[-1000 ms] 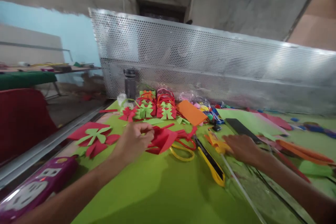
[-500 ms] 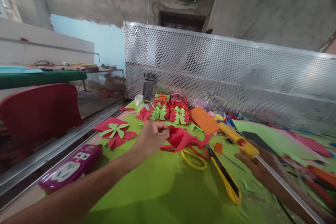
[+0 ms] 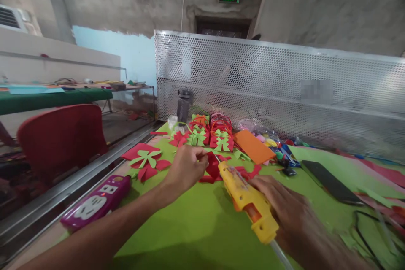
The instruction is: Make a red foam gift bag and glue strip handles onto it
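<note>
My left hand (image 3: pixel 189 165) is closed, pinching the edge of a red felt piece (image 3: pixel 212 168) above the green mat (image 3: pixel 177 228). My right hand (image 3: pixel 284 206) grips a yellow hot glue gun (image 3: pixel 245 198), a clear glue stick jutting from its back end. The gun's tip points at the red felt, close to my left fingertips; whether it touches cannot be made out. More of the red felt lies behind the gun, partly hidden. Beyond my hands stand small red felt bags with green bows (image 3: pixel 222 140). To the left are red felt shapes with a green bow (image 3: pixel 145 158).
A purple power strip (image 3: pixel 98 202) lies at the left edge. Behind are a dark bottle (image 3: pixel 183 107), an orange sheet (image 3: pixel 255 147) and a perforated metal panel (image 3: pixel 268 76). A black phone (image 3: pixel 332 182) rests on the right. A red chair (image 3: pixel 63 139) stands at left.
My right hand has brought the glue gun leftward from the right side, with its tip now at the red felt. The gun covers where the yellow-handled cutter lay. My left hand keeps its pinch.
</note>
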`<action>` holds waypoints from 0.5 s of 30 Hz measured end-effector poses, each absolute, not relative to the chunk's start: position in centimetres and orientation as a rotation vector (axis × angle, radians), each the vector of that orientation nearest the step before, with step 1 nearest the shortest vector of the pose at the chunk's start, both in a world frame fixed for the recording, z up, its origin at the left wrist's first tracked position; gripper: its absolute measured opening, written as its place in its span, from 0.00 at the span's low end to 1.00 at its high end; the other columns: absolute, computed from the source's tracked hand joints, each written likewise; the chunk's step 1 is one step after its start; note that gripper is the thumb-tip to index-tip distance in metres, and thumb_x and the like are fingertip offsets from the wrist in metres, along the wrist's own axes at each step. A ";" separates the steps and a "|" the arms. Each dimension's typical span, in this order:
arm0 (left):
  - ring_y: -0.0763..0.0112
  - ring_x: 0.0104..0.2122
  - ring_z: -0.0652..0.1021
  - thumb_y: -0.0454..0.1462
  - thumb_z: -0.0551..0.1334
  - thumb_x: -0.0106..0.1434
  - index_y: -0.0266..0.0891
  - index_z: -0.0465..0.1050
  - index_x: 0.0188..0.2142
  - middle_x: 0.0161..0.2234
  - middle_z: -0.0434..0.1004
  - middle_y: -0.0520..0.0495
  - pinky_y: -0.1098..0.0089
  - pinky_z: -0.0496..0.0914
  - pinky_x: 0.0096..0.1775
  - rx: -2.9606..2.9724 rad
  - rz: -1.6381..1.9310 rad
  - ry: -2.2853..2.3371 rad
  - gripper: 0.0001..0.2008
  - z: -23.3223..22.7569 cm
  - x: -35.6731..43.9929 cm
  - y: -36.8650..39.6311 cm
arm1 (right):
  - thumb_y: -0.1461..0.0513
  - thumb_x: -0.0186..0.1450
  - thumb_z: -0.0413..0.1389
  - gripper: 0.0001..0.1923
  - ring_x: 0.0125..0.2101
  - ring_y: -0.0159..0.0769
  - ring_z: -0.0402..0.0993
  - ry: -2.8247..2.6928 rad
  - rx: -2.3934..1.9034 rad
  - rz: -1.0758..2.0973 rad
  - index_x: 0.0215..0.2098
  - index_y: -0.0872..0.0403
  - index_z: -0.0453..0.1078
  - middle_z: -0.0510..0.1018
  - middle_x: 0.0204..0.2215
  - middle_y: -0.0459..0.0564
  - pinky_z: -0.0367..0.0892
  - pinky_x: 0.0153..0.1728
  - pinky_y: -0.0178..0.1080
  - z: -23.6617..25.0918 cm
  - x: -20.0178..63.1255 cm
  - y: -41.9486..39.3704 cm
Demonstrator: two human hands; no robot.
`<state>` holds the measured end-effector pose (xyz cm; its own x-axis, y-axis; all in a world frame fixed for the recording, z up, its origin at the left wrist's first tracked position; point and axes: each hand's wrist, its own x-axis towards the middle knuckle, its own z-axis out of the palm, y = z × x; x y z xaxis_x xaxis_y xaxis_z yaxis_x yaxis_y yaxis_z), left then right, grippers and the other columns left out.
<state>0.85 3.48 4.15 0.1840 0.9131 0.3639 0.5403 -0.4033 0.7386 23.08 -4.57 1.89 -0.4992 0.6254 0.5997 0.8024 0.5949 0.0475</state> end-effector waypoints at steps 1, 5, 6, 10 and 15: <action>0.80 0.15 0.57 0.34 0.53 0.52 0.36 0.65 0.17 0.13 0.57 0.56 0.76 0.51 0.18 2.030 1.097 1.360 0.10 4.2 0.8 3.4 | 0.68 0.60 0.47 0.19 0.42 0.41 0.73 -2.289 -1.126 -0.459 0.50 0.55 0.58 0.75 0.43 0.56 0.71 0.36 0.41 1.7 23.0 -4.4; 0.79 0.15 0.59 0.32 0.52 0.52 0.35 0.68 0.19 0.14 0.61 0.55 0.75 0.50 0.19 2.081 1.043 1.341 0.10 4.5 0.9 2.9 | 0.69 0.60 0.47 0.18 0.40 0.42 0.73 -2.295 -1.151 -0.444 0.49 0.54 0.58 0.74 0.42 0.56 0.70 0.35 0.41 1.4 22.7 -4.2; 0.79 0.15 0.59 0.32 0.52 0.52 0.35 0.69 0.19 0.14 0.62 0.54 0.75 0.50 0.19 2.093 1.029 1.336 0.10 4.6 0.9 2.9 | 0.69 0.60 0.46 0.17 0.40 0.42 0.73 -2.301 -1.146 -0.430 0.48 0.53 0.58 0.74 0.41 0.56 0.70 0.34 0.41 1.5 22.6 -4.3; 0.79 0.15 0.59 0.32 0.52 0.53 0.35 0.70 0.20 0.14 0.61 0.54 0.74 0.49 0.19 2.146 1.002 1.325 0.11 4.7 1.0 2.7 | 0.69 0.61 0.45 0.15 0.37 0.41 0.73 -2.290 -1.104 -0.388 0.46 0.53 0.59 0.74 0.38 0.55 0.70 0.33 0.41 1.5 22.5 -4.3; 0.78 0.15 0.61 0.31 0.52 0.54 0.34 0.70 0.20 0.14 0.64 0.52 0.73 0.48 0.19 2.175 0.940 1.315 0.11 4.7 1.1 2.5 | 0.69 0.60 0.48 0.16 0.35 0.41 0.72 -2.285 -1.141 -0.358 0.47 0.54 0.58 0.74 0.37 0.53 0.68 0.30 0.40 1.1 22.7 -4.3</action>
<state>1.08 2.49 4.67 0.3207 0.8886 0.3280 0.5982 -0.4585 0.6572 22.73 -4.35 1.06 -0.4848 0.6494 0.5858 0.7976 0.6031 -0.0085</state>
